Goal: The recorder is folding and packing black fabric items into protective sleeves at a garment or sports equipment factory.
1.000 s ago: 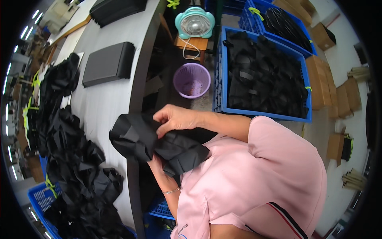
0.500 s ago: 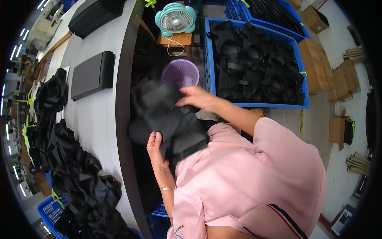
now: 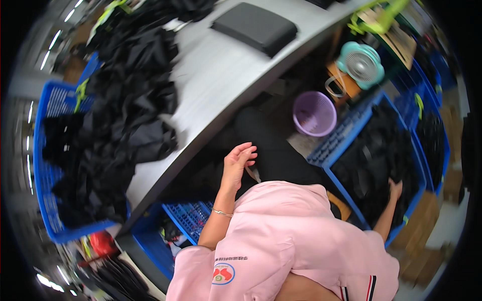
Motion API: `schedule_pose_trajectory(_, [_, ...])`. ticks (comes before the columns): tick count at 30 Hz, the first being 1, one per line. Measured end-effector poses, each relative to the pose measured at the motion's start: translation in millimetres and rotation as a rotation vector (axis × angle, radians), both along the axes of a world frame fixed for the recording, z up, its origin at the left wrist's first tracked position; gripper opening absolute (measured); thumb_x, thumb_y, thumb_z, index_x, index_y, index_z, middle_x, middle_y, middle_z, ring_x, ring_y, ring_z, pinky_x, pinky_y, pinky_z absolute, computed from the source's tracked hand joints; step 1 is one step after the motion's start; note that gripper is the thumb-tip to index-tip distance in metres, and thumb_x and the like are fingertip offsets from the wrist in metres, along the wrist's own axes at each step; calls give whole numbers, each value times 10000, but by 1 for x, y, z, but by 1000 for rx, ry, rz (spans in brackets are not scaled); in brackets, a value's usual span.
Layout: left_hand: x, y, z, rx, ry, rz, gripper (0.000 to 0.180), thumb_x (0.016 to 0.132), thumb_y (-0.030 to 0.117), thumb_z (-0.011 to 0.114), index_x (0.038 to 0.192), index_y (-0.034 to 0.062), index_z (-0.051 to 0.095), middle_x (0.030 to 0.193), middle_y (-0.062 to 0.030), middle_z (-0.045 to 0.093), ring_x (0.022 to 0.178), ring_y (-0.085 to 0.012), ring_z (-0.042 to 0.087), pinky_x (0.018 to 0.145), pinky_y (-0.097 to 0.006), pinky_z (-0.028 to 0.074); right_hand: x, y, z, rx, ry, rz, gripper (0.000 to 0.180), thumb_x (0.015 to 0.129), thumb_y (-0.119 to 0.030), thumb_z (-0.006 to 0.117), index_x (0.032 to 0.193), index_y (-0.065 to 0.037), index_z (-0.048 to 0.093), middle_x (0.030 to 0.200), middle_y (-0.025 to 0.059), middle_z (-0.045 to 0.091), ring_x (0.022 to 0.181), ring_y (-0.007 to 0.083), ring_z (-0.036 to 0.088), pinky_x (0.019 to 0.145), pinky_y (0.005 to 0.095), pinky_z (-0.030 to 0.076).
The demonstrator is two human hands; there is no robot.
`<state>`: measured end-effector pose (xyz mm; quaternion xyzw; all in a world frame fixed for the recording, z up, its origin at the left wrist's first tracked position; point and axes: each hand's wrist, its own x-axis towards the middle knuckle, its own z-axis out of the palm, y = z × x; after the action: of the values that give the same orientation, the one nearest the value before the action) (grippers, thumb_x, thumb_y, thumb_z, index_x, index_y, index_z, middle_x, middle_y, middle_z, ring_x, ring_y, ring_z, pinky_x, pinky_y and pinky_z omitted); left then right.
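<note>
My left hand (image 3: 238, 164) is raised over my lap, fingers loosely bent and apart, with no black piece in it. A small pale sliver shows just below its fingertips; I cannot make out what it is or whether the hand touches it. Out to the right, my right hand (image 3: 395, 189) reaches over the rim of a blue crate (image 3: 346, 198) and touches the heaped black fabric pieces (image 3: 371, 155) inside. Its fingertips are blurred against the black, so their grip is hidden.
A grey worktop (image 3: 206, 85) carries a dark flat block (image 3: 255, 26) and a black fabric heap (image 3: 130, 100) spilling into a blue basket (image 3: 45, 165). A purple bin (image 3: 315, 114) and a turquoise fan (image 3: 360, 65) stand between worktop and crate. Cardboard boxes (image 3: 419, 236) flank the crate.
My view and body have turned right. The black fabric piece that was between both hands has left my left hand. My right arm has swung out to the crate.
</note>
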<state>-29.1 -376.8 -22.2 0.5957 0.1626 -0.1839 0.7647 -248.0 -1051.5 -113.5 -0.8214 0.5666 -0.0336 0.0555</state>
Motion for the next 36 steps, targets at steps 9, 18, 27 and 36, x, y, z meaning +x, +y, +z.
schedule_pose_trajectory(9, [9,60,34,545,-482,649,222,926,84,687,1127,-7,664,1033,-54,706,905,-120,640,769,-255,519,207,244,-11,293,-507,930,337,847,5,684,1181,12,635,1219,164,612,1081,283,639,944,363,512])
schedule_pose_trajectory(18, [30,153,45,1399,-645,787,199,825,106,753,1012,79,693,1012,-75,661,1008,-298,582,947,-417,402,292,576,126,347,-830,2028,249,855,-5,634,1099,-31,677,1140,132,680,987,296,667,863,375,531])
schedule_pose_trajectory(27, [-17,88,90,1172,-818,805,259,791,72,791,1040,93,722,1208,-116,613,1139,-315,523,1005,-412,402,291,667,155,707,-907,1832,311,788,48,643,1092,-16,661,1028,165,677,810,309,663,693,381,527])
schedule_pose_trajectory(36, [15,56,84,708,-767,694,458,786,21,775,1210,28,601,1138,-113,607,930,-243,610,820,-338,520,292,624,152,1864,-698,862,150,994,-134,604,1059,-14,663,880,31,685,735,96,652,666,250,546])
